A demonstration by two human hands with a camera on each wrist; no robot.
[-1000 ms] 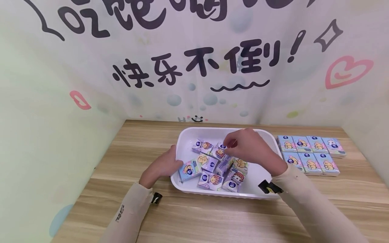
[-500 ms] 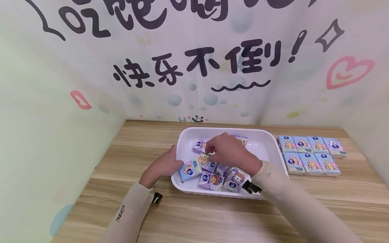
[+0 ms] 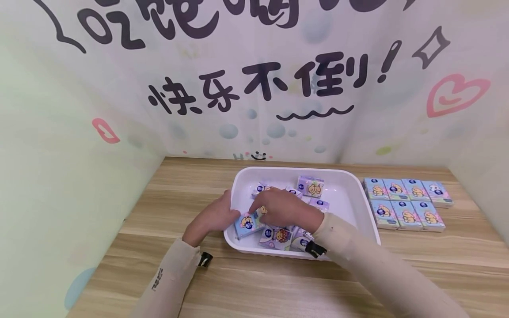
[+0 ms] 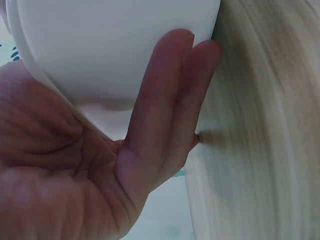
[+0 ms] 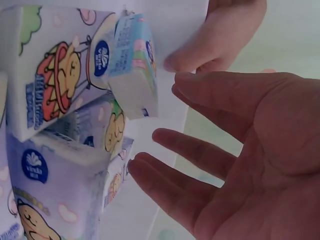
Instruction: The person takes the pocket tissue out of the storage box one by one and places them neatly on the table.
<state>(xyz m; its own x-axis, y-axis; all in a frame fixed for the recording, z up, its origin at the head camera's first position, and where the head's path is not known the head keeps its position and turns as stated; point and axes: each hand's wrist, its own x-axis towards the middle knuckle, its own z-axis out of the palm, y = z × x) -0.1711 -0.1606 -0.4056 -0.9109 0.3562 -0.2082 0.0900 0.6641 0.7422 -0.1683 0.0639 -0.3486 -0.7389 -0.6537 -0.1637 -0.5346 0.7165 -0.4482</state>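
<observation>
A white plastic tray holds several small tissue packs, mostly purple ones such as the purple tissue pack near its front wall. My left hand grips the tray's left wall, thumb over the rim and fingers along the outside. Over the packs at the tray's left part is my right hand, its fingers extended and apart in the right wrist view, holding nothing. Closest to its fingertips is a blue tissue pack, lying beside the left wall. Some packs are hidden beneath this hand.
To the right of the tray, blue tissue packs lie in two neat rows on the wooden table. A printed fabric wall stands behind the table. A purple tissue pack lies near the tray's back wall.
My right hand has moved left across the tray, from its back middle toward the blue pack. Purple packs at the back right have come into view. My left hand has stayed put.
</observation>
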